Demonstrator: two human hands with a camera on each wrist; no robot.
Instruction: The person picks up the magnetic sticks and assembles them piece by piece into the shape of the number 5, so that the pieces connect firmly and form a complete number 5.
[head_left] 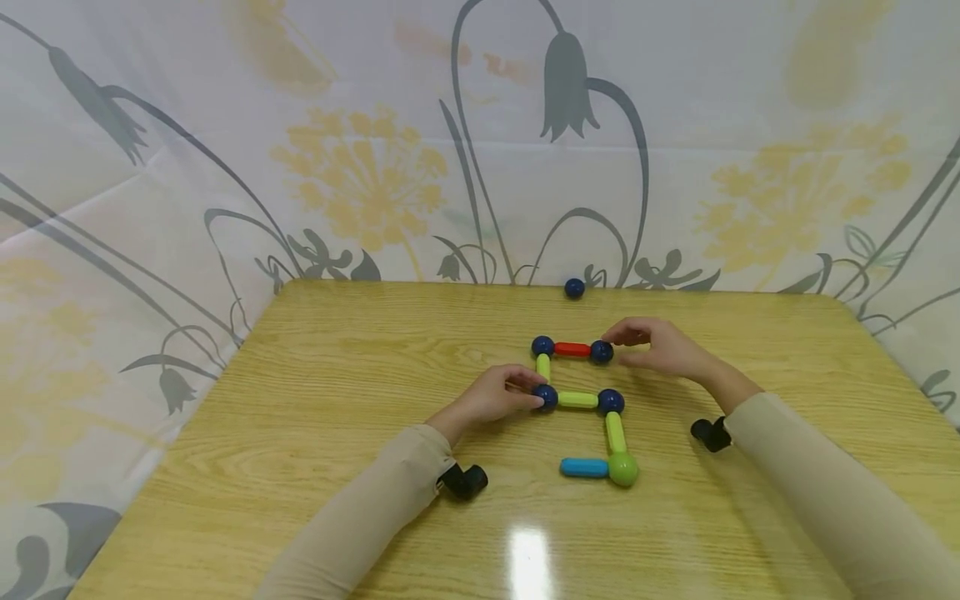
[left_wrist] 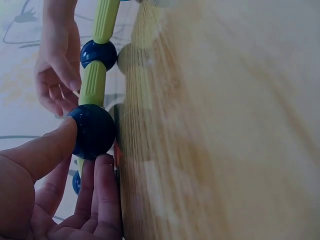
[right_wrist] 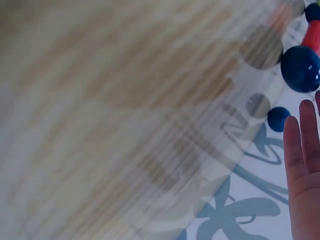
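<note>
A zigzag chain of sticks and balls lies on the table. My left hand (head_left: 498,393) pinches its middle-left dark blue ball (left_wrist: 94,131) between thumb and fingertips. From that ball one lime stick (head_left: 577,400) runs right to another blue ball (head_left: 611,402), and a second lime stick (head_left: 543,367) runs back to the far-left blue ball (head_left: 543,347). A red stick (head_left: 572,349) joins that one to the far-right blue ball (head_left: 602,352). Beside this last ball is my right hand (head_left: 656,346), fingers fairly straight (right_wrist: 296,150); whether a fingertip touches it I cannot tell.
The chain's near end has a lime stick (head_left: 615,433), a green ball (head_left: 622,468) and a blue stick (head_left: 584,467) pointing left. A loose blue ball (head_left: 574,288) sits at the table's back edge, before a flowered cloth (head_left: 510,192).
</note>
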